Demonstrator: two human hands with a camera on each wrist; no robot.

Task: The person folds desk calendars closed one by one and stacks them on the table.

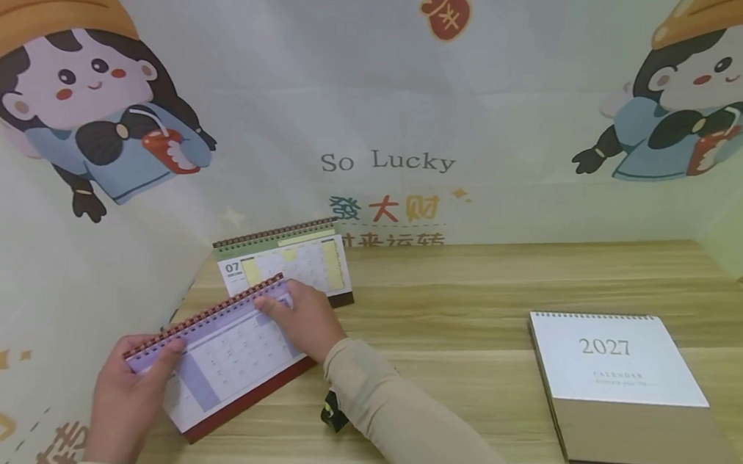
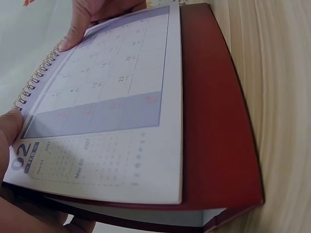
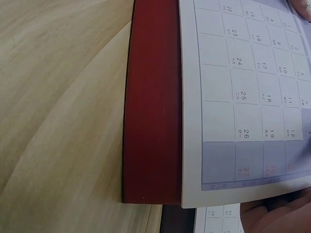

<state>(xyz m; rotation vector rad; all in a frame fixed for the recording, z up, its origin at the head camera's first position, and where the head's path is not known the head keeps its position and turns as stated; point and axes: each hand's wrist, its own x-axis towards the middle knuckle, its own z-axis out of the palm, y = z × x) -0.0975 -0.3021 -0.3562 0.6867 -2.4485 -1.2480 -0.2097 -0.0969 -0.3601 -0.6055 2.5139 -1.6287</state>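
Left hand [image 1: 129, 388] and right hand [image 1: 310, 322] pinch the spiral edge of a purple calendar [image 1: 234, 356], one near each end, thumbs on the page. Calendar is left of bottom centre in head view, tilted, red base strip [image 2: 214, 107] lowermost. Green calendar [image 1: 290, 254] just behind. 2027 calendar [image 1: 618, 371] lower right on wooden table [image 1: 443, 327]. Printed cloth [image 1: 520, 127] fills the top.
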